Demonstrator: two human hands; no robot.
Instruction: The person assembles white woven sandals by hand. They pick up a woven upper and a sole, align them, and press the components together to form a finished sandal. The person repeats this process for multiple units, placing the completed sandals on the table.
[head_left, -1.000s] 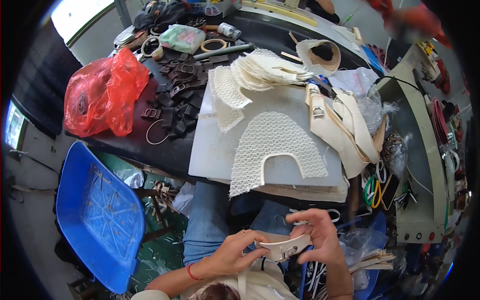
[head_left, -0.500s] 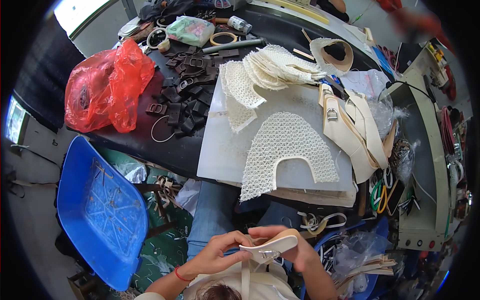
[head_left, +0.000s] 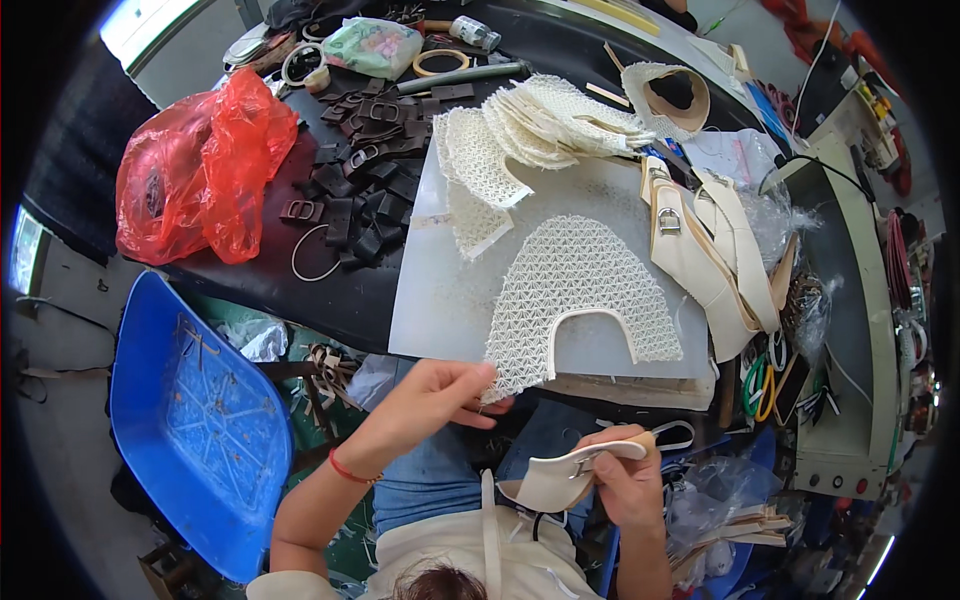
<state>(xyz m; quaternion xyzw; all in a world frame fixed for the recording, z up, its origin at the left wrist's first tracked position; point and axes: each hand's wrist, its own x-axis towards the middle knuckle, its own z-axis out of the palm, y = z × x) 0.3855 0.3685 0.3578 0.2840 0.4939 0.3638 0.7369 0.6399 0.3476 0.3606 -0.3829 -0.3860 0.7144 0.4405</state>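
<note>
- Fabric arch (head_left: pixel 580 270), woven and cream, lies on the white board (head_left: pixel 430 310) by the table's (head_left: pixel 350 312) near edge, its lower-left corner overhanging the board.
- Left hand (head_left: pixel 435 398) pinches that corner between thumb and fingers.
- Right hand (head_left: pixel 630 478) grips a buckled cream strap (head_left: pixel 553 483), clear of the table's near edge.
- Woven stack (head_left: pixel 540 125) sits toward the board's far edge, layered straps (head_left: pixel 695 270) along its right edge.
- Red plastic bag (head_left: pixel 205 175) rests at the table's left end.
</note>
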